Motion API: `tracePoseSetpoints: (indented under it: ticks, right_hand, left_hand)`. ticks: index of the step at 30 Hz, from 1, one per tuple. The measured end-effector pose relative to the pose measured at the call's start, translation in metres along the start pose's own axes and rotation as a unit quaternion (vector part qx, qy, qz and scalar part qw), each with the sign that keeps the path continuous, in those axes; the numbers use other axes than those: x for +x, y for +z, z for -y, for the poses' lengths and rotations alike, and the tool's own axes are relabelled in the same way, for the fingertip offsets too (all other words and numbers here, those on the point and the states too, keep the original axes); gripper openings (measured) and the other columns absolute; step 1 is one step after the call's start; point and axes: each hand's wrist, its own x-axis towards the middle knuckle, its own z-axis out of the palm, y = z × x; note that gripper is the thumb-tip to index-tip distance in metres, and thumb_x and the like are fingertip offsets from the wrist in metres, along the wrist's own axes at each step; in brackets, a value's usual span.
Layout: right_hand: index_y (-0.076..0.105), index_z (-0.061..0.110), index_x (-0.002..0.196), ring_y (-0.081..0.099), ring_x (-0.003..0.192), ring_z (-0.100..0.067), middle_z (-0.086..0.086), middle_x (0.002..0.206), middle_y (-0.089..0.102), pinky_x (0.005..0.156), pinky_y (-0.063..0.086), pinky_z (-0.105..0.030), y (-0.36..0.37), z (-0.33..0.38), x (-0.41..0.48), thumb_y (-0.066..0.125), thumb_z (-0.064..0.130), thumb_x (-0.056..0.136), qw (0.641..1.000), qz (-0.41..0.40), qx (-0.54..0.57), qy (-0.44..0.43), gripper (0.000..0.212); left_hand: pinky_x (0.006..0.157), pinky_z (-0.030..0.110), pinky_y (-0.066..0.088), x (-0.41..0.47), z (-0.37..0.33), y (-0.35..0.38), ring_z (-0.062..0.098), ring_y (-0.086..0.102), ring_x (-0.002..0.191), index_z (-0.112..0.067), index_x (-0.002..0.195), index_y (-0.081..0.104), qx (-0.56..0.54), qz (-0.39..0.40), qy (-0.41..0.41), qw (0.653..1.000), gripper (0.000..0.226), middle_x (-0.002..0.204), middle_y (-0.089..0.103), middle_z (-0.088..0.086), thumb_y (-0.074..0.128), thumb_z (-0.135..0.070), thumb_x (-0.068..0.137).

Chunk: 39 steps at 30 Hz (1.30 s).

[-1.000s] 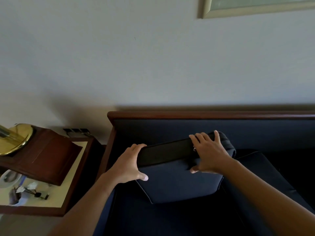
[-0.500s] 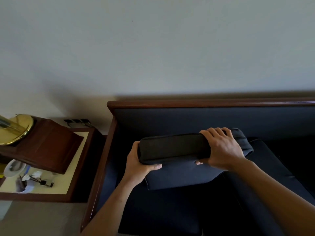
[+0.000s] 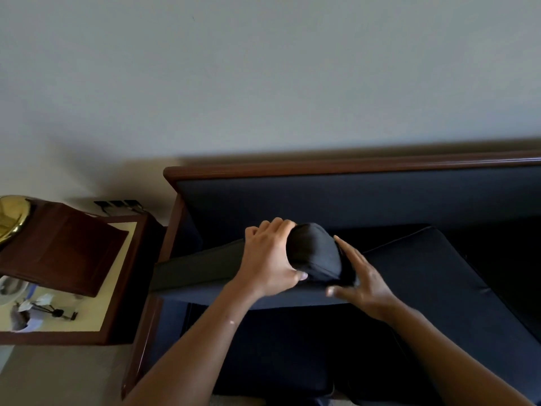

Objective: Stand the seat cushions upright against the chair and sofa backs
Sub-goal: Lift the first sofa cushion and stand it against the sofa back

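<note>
A dark navy seat cushion (image 3: 202,265) is lifted off the left end of the sofa, tilted, its left end reaching over the wooden arm. My left hand (image 3: 268,260) grips the cushion's upper right corner (image 3: 314,253), thumb underneath. My right hand (image 3: 358,278) rests flat against that same corner from the right, fingers spread. Behind stands the sofa back (image 3: 351,200), navy with a wooden top rail. A second seat cushion (image 3: 439,276) lies flat on the seat to the right.
A wooden side table (image 3: 117,288) stands left of the sofa, carrying a brass lamp base (image 3: 11,215), a dark wooden box (image 3: 61,247) and small items. A plain wall rises behind. The bare sofa seat base (image 3: 292,347) shows below the lifted cushion.
The cushion has swung to the left over the sofa arm. My left hand moved from its left end to the right corner. My right hand let go and opened beside that corner.
</note>
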Motion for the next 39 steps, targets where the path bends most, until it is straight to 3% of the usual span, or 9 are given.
tracePoseSetpoints:
  ticks: [3, 8, 13, 16, 21, 26, 29, 32, 39]
  right_hand:
    - [0.02, 0.035, 0.163, 0.022, 0.156, -0.013, 0.013, 0.168, 0.025, 0.124, 0.024, -0.054, 0.011, -0.007, -0.003, 0.067, 0.077, 0.078, 0.989, -0.036, 0.141, 0.025, 0.105]
    - [0.029, 0.032, 0.16, 0.041, 0.144, -0.002, 0.014, 0.159, 0.041, 0.112, 0.038, -0.025, -0.018, -0.008, -0.005, 0.064, 0.062, 0.078, 0.963, -0.117, 0.233, 0.064, 0.094]
    - [0.055, 0.036, 0.14, 0.061, 0.123, -0.005, 0.012, 0.131, 0.067, 0.103, 0.048, -0.031, -0.019, -0.013, 0.0, 0.072, 0.047, 0.09, 0.94, -0.215, 0.244, 0.103, 0.054]
    - [0.062, 0.027, 0.136, 0.062, 0.124, -0.008, 0.006, 0.13, 0.069, 0.106, 0.049, -0.033, -0.004, -0.007, 0.015, 0.072, 0.036, 0.092, 0.917, -0.298, 0.239, 0.117, 0.045]
    - [0.066, 0.022, 0.134, 0.063, 0.122, -0.009, 0.004, 0.128, 0.071, 0.105, 0.051, -0.035, 0.005, -0.01, 0.032, 0.069, 0.035, 0.088, 0.882, -0.374, 0.246, 0.147, 0.048]
    - [0.068, 0.02, 0.133, 0.066, 0.113, -0.003, 0.008, 0.119, 0.073, 0.097, 0.053, -0.027, 0.007, -0.008, 0.047, 0.068, 0.032, 0.086, 0.865, -0.41, 0.246, 0.155, 0.048]
    - [0.07, 0.02, 0.129, 0.068, 0.107, -0.002, 0.01, 0.111, 0.074, 0.095, 0.054, -0.027, 0.006, -0.003, 0.062, 0.067, 0.031, 0.086, 0.853, -0.432, 0.239, 0.17, 0.044]
    - [0.075, 0.025, 0.12, 0.069, 0.103, -0.008, 0.008, 0.102, 0.076, 0.092, 0.055, -0.03, 0.006, 0.004, 0.08, 0.066, 0.031, 0.084, 0.838, -0.458, 0.228, 0.19, 0.037]
    - [0.078, 0.029, 0.112, 0.069, 0.095, -0.006, 0.012, 0.09, 0.075, 0.09, 0.052, -0.025, 0.009, 0.033, 0.129, 0.064, 0.035, 0.08, 0.811, -0.493, 0.228, 0.215, 0.036]
  left_hand:
    - [0.105, 0.047, 0.039, 0.008, -0.01, 0.04, 0.024, 0.054, 0.116, -0.024, 0.143, 0.053, -0.025, 0.002, 0.03, 0.999, 0.094, 0.124, 0.057, -0.004, 0.08, -0.068, 0.064]
    - [0.124, 0.054, 0.024, 0.003, 0.001, 0.093, 0.03, 0.043, 0.141, -0.021, 0.165, 0.027, 0.039, 0.06, 0.058, 0.996, 0.107, 0.153, 0.046, 0.007, 0.055, -0.086, 0.084]
    - [0.125, 0.061, 0.019, -0.028, 0.044, 0.107, 0.036, 0.035, 0.151, -0.026, 0.165, 0.032, 0.075, 0.028, -0.02, 0.997, 0.076, 0.163, 0.043, 0.011, 0.023, -0.072, 0.105]
    - [0.122, 0.068, 0.018, -0.041, 0.077, 0.105, 0.038, 0.032, 0.153, -0.027, 0.161, 0.04, 0.075, -0.025, -0.162, 0.984, 0.067, 0.163, 0.043, 0.013, 0.012, -0.06, 0.11]
    - [0.118, 0.077, 0.004, -0.057, 0.138, 0.095, 0.038, 0.016, 0.159, -0.036, 0.16, 0.039, 0.055, -0.056, -0.367, 0.927, 0.059, 0.172, 0.026, 0.012, 0.022, -0.058, 0.107]
    - [0.12, 0.06, 0.027, -0.047, 0.178, 0.082, 0.035, 0.024, 0.155, -0.031, 0.159, 0.042, -0.089, -0.156, -0.452, 0.874, 0.065, 0.166, 0.032, 0.015, 0.044, -0.062, 0.102]
    - [0.11, 0.038, 0.042, -0.034, 0.189, 0.075, 0.029, 0.045, 0.143, -0.021, 0.158, 0.04, -0.293, -0.249, -0.536, 0.751, 0.082, 0.155, 0.045, 0.01, 0.073, -0.056, 0.091]
    - [0.097, 0.029, 0.044, -0.024, 0.197, 0.074, 0.02, 0.058, 0.119, -0.015, 0.142, 0.05, -0.396, -0.294, -0.582, 0.647, 0.07, 0.13, 0.057, 0.002, 0.08, -0.05, 0.088]
    - [0.092, 0.034, 0.05, 0.013, 0.241, 0.043, 0.024, 0.063, 0.109, -0.013, 0.125, 0.055, -0.367, -0.325, -0.553, 0.674, 0.057, 0.12, 0.064, 0.004, 0.083, -0.043, 0.086]
